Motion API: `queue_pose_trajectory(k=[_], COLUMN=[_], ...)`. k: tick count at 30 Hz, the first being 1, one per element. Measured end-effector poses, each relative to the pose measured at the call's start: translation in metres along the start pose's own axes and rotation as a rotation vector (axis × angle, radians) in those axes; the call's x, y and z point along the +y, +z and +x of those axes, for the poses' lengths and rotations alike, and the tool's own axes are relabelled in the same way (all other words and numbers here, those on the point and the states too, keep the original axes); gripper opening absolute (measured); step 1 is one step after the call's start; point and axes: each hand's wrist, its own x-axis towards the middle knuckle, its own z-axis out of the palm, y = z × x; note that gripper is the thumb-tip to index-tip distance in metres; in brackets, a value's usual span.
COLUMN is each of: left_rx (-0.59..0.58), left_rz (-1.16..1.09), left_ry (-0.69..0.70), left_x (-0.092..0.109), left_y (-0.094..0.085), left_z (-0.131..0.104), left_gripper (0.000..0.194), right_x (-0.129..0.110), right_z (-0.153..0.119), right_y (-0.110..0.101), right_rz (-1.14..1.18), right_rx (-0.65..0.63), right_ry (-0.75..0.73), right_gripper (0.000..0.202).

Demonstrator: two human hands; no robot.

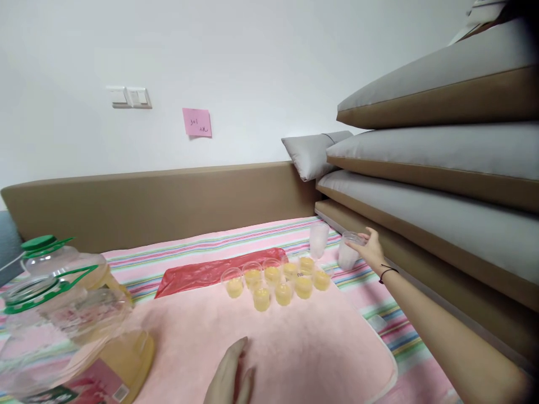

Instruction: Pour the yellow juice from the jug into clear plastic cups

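Observation:
At the right, my right hand, with a dark band at its wrist, has its thumb and fingers at the rim of a stack of clear plastic cups. Another stack of cups stands upright just left of it. My left hand hovers low over the pink mat, thumb and fingers apart, holding nothing. Beyond it, several clear plastic cups with yellow liquid stand in a cluster on the mat's far part.
Two large clear jugs with yellow liquid, one open in front and one green-capped behind, stand at left. A red plastic bag lies behind the cups. Stacked grey-brown cushions rise at right. A small clear lid-like piece lies right of the mat.

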Motion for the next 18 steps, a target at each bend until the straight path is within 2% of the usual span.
queue_pose_trajectory(k=[6,9,12,15,18], left_rx=[-0.009,0.026,0.071,0.082,0.071], left_rz=[0.24,0.298,0.293,0.23,0.148], left_ry=[0.282,0.325,0.336,0.319,0.283], left_x=[0.008,0.012,0.015,0.017,0.021], left_y=[-0.006,-0.006,-0.008,-0.011,-0.015], left_z=[-0.005,-0.003,0.0,0.004,0.005], left_gripper=[0.044,0.04,0.038,0.036,0.035], right_x=[-0.006,-0.025,-0.055,-0.092,-0.124], right_z=[0.006,0.012,0.013,-0.005,-0.052], right_y=[-0.004,-0.009,-0.015,-0.016,-0.009], right_rz=[0.129,0.166,0.187,0.207,0.226], right_rx=[0.045,0.068,0.057,-0.059,-0.247], right_ry=[-0.049,-0.087,-0.153,-0.249,-0.335], right_gripper=[0.103,0.1,0.095,0.091,0.087])
